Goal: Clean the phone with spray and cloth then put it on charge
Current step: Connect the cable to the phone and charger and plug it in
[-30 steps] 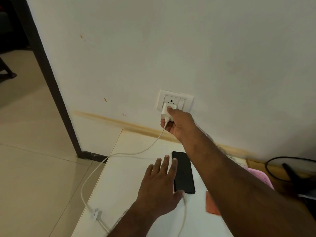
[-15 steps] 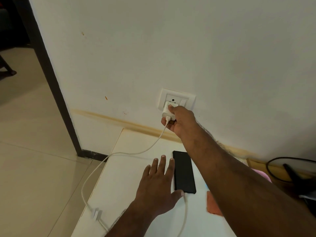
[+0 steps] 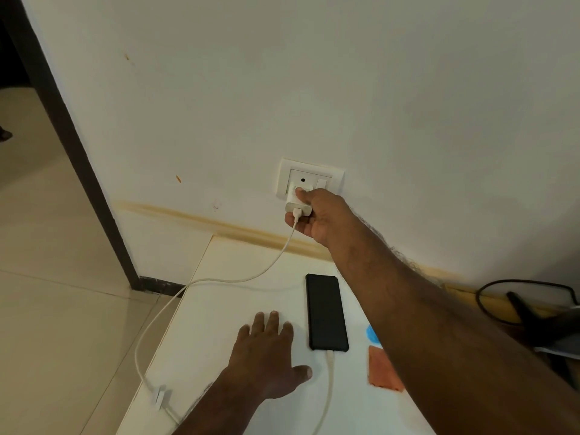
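A black phone (image 3: 326,312) lies flat on the white table (image 3: 226,309), with a white cable (image 3: 201,282) plugged into its near end. My right hand (image 3: 320,218) grips the white charger adapter (image 3: 296,205) at the wall socket (image 3: 309,180). My left hand (image 3: 268,356) rests flat on the table just left of the phone, fingers spread. An orange cloth (image 3: 381,368) lies to the right of the phone, partly hidden by my right arm. A blue object (image 3: 372,335) peeks out beside my arm.
The cable loops off the table's left edge over the tiled floor (image 3: 47,309). A dark door frame (image 3: 72,146) stands at the left. A black cord (image 3: 502,309) and dark objects lie at the far right by the wall.
My right hand has stayed on the adapter at the socket. My left hand has slid a little left, away from the phone, so the phone's whole face shows.
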### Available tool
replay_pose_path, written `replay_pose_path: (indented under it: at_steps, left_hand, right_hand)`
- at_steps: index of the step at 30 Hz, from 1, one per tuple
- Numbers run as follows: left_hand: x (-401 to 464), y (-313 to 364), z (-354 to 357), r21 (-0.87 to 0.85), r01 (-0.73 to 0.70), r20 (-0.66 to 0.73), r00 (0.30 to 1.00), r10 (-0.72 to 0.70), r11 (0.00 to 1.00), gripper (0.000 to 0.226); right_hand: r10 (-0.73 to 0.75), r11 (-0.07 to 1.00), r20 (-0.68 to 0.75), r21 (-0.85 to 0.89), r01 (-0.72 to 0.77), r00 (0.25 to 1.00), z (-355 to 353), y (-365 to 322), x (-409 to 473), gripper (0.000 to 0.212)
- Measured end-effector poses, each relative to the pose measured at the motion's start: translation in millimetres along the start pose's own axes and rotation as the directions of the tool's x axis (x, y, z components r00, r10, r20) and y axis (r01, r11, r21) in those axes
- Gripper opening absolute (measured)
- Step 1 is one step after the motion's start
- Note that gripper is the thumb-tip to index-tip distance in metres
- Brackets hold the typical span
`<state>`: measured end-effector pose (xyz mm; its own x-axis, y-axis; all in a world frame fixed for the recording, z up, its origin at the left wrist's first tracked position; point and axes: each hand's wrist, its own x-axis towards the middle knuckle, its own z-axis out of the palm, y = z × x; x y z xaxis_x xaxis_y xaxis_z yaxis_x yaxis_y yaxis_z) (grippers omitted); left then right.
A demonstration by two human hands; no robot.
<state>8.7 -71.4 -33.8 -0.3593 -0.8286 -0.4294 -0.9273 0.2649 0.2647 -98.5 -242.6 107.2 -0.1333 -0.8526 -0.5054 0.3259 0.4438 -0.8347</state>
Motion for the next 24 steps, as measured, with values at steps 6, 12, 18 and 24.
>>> replay_pose_path:
  at_steps: [6,12,18,24]
  left_hand:
    - [0.8,1.3,5.4,0.051,-0.004,0.107,0.994,-0.001,0.999,0.101]
    - [0.3,1.4,11.2,0.096,-0.024,0.098,0.995,0.014,0.995,0.106]
    - [-4.5,-3.4,19.2,0.108,-0.051,0.056,0.997,0.045,0.993,0.105]
    - [-8.6,-2.6,15.9,0.132,-0.062,0.053,0.997,0.056,0.989,0.104]
  right_hand:
    - [0.016,0.999,0.046,0.028,-0.017,0.999,-4.0,1.1,-2.6,0.043]
    - [0.036,0.997,0.044,-0.072,-0.033,0.998,-25.0,4.4,-8.5,0.047]
    - [-0.583,0.164,0.162,-0.937,0.31,0.796,-58.4,25.3,-20.8,0.04]
    - [-0.508,-0.215,0.347,-0.937,0.274,0.789,-72.7,40.1,-14.2,0.074]
